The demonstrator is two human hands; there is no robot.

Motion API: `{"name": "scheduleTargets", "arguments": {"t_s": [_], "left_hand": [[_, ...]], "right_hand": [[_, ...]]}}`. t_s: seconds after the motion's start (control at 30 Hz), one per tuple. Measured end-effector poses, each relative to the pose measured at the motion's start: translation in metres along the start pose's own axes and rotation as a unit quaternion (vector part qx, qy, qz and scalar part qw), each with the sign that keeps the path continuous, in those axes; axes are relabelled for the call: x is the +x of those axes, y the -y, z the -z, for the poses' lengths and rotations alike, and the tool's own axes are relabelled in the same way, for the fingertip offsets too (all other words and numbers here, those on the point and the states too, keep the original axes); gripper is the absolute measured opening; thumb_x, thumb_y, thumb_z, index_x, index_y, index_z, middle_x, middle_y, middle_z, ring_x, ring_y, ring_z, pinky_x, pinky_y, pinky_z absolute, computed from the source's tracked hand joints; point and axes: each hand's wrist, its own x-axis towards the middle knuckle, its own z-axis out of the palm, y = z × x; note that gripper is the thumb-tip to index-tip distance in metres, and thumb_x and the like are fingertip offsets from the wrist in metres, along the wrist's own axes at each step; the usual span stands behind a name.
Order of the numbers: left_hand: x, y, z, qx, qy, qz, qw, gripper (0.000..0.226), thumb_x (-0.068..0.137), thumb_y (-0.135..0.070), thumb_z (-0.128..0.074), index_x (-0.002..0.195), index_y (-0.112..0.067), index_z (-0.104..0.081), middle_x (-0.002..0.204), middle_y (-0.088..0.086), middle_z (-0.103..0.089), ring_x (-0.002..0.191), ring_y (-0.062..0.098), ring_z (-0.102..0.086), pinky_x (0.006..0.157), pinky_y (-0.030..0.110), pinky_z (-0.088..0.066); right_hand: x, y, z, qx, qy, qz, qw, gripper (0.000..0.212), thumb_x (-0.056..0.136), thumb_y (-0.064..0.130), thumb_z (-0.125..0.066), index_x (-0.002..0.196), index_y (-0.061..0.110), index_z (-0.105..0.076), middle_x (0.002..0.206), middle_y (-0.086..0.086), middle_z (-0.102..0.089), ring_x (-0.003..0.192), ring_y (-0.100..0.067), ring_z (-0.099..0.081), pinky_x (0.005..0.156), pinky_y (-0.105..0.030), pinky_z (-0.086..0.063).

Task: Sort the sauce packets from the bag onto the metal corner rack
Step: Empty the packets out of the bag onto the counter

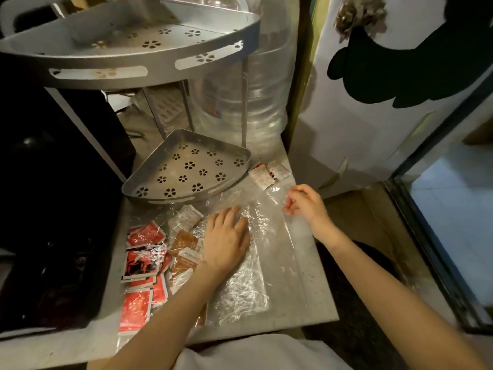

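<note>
Dimly lit, a cramped kitchen corner frames the pale speckled table where you work, a black appliance to one side and a large clear plastic water jug behind. Your left hand lies flat, fingers straight, pressing on the crinkled clear plastic bag spread across the table. Your right hand hovers just above the bag's far edge, fingers loosely curled; whether they pinch the film cannot be told.

Most of the red, brown and white sauce packets lie heaped to the left of your pressing hand, some of them under the film, at the bag's left end. A few small white-and-red packets lie on the table just beside the silver perforated corner rack's lower tray. That tray and the upper tier appear to hold no packets, so the sorting looks barely begun.

To do this step well, keep the left palm anchoring the bag so it cannot slide, and let the right hand lift the open edge rather than tug the whole sheet. Draw packets out one colour at a time; the film is slippery and clings, so a slow pull should stop the heap spilling towards the table's left edge.
</note>
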Motion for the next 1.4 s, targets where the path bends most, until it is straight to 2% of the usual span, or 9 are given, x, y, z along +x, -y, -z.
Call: {"name": "scheduleTargets", "arguments": {"t_s": [0.1,0.2,0.37,0.53,0.67,0.9,1.17,1.3,1.4], "left_hand": [[-0.015,-0.017,0.009,-0.082,-0.033,-0.017,0.996,0.032,0.084,-0.030,-0.042,0.090,-0.016,-0.070,0.103,0.003,-0.071,0.097,0.023,-0.064,0.082,0.036,-0.048],[-0.039,-0.036,0.002,-0.144,0.002,-0.020,0.989,0.042,0.089,-0.035,-0.034,0.114,-0.018,-0.064,0.124,0.002,-0.063,0.116,0.020,-0.057,0.095,0.037,-0.045],[-0.051,-0.046,-0.006,-0.142,0.061,0.003,0.988,0.052,0.097,-0.041,-0.020,0.145,-0.025,-0.009,0.154,-0.006,0.003,0.143,0.012,0.004,0.117,0.033,0.002],[-0.056,-0.047,-0.015,-0.100,0.101,0.015,0.990,0.055,0.097,-0.049,-0.011,0.143,-0.029,0.012,0.153,-0.009,0.019,0.139,0.007,0.024,0.115,0.033,0.013],[-0.057,-0.047,-0.014,-0.085,0.129,0.019,0.988,0.060,0.089,-0.050,0.009,0.142,-0.024,0.016,0.150,-0.006,0.024,0.138,0.010,0.027,0.115,0.034,0.014],[-0.057,-0.045,-0.012,-0.085,0.136,0.011,0.987,0.070,0.078,-0.054,0.025,0.142,-0.026,0.016,0.151,-0.004,0.024,0.139,0.014,0.025,0.114,0.035,0.016],[-0.056,-0.047,-0.017,-0.029,0.147,0.010,0.989,0.062,0.086,-0.047,0.013,0.143,-0.024,0.018,0.151,0.000,0.026,0.137,0.018,0.028,0.110,0.038,0.020],[-0.057,-0.047,-0.019,-0.023,0.151,0.012,0.988,0.061,0.086,-0.046,0.013,0.143,-0.023,0.019,0.151,0.000,0.027,0.137,0.018,0.030,0.112,0.039,0.017],[-0.056,-0.047,-0.021,-0.024,0.153,0.010,0.988,0.065,0.083,-0.049,0.020,0.142,-0.024,0.020,0.151,-0.001,0.029,0.136,0.018,0.031,0.112,0.039,0.017]], "right_hand": [[-0.006,0.003,-0.004,0.018,-0.002,-0.017,1.000,0.010,0.089,0.011,-0.052,0.082,0.017,-0.051,0.070,-0.008,-0.061,0.066,-0.020,-0.061,0.062,-0.026,-0.047],[-0.018,-0.001,-0.006,0.032,0.007,-0.018,0.999,0.009,0.089,0.021,-0.057,0.093,0.019,-0.050,0.079,-0.005,-0.064,0.071,-0.018,-0.062,0.065,-0.026,-0.047],[-0.055,-0.014,-0.012,-0.124,0.029,0.005,0.992,0.088,0.071,0.044,-0.073,0.140,0.029,-0.020,0.108,-0.001,-0.055,0.099,-0.014,-0.057,0.085,-0.027,-0.047],[-0.081,-0.029,-0.029,-0.373,0.028,-0.022,0.927,0.046,0.083,0.047,-0.060,0.114,0.014,-0.055,0.103,-0.006,-0.065,0.093,-0.021,-0.061,0.082,-0.033,-0.050],[-0.086,-0.035,-0.025,-0.356,0.009,0.014,0.934,0.016,0.091,0.023,-0.051,0.092,0.012,-0.063,0.088,-0.010,-0.070,0.073,-0.021,-0.067,0.072,-0.035,-0.056],[-0.079,-0.031,0.021,-0.214,-0.062,-0.036,0.974,0.016,0.093,0.016,-0.047,0.086,0.007,-0.058,0.074,-0.010,-0.067,0.050,-0.010,-0.062,0.041,-0.019,-0.047],[-0.047,-0.014,0.084,-0.216,0.075,-0.095,0.969,0.008,0.088,0.011,-0.058,0.086,0.010,-0.065,0.070,-0.005,-0.062,0.061,-0.015,-0.057,0.052,-0.022,-0.049],[-0.037,-0.021,0.099,-0.202,0.026,-0.117,0.972,0.005,0.085,0.010,-0.063,0.087,0.009,-0.067,0.071,-0.006,-0.062,0.059,-0.012,-0.056,0.051,-0.019,-0.048],[-0.029,-0.029,0.096,-0.293,-0.021,-0.110,0.949,0.031,0.081,0.013,-0.068,0.109,0.002,-0.060,0.076,-0.006,-0.064,0.069,-0.017,-0.060,0.061,-0.026,-0.049]]}}
